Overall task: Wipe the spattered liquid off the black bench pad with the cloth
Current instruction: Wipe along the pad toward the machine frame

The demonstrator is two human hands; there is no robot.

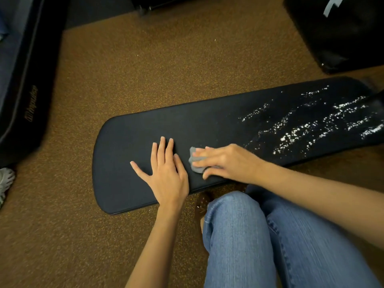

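A long black bench pad (207, 121) runs from the lower left to the upper right. White spatters of liquid (307, 127) cover its right part; the left part looks dry. My left hand (166, 173) lies flat on the pad with fingers straight and spread. Just to its right, my right hand (226, 161) presses a small grey cloth (196, 163) onto the pad, fingers laid over it and mostly hiding it. The cloth sits left of the spatters, apart from them.
Brown speckled floor (145, 69) surrounds the pad. My knees in blue jeans (259, 235) are in front of the pad's near edge. Black equipment stands at the left (27, 90) and top right (342, 38). A pale shoe (5, 181) shows at the left edge.
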